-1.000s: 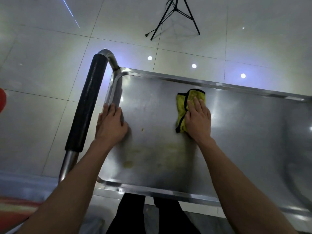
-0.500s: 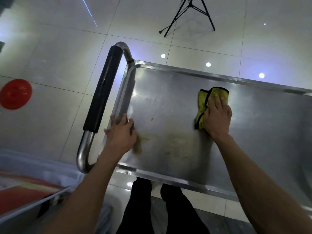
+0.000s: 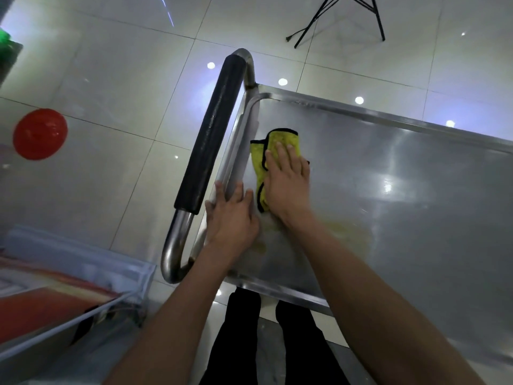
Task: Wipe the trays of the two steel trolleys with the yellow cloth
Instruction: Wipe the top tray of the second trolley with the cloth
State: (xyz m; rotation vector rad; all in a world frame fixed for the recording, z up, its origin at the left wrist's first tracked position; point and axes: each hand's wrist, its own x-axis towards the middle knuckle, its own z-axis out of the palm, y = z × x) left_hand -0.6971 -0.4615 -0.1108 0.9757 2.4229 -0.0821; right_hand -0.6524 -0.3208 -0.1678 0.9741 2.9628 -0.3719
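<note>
A steel trolley's top tray (image 3: 388, 190) fills the right half of the view. The yellow cloth (image 3: 261, 159) with black edging lies folded on the tray close to its left rim. My right hand (image 3: 288, 179) presses flat on the cloth, fingers spread over it. My left hand (image 3: 230, 215) rests on the tray's left rim, fingers laid over the edge, right beside the cloth. A yellowish smear (image 3: 347, 229) marks the tray near my right wrist. Only one trolley is in view.
The trolley's handle with a black foam grip (image 3: 211, 140) runs along the tray's left side. A red round object (image 3: 40, 133) lies on the tiled floor at left. A clear box (image 3: 69, 279) sits at lower left. Black tripod legs (image 3: 336, 20) stand beyond.
My right hand has slid the cloth leftward across the tray, from its middle to the left rim beside my left hand. My left hand stays on the rim. The view has shifted.
</note>
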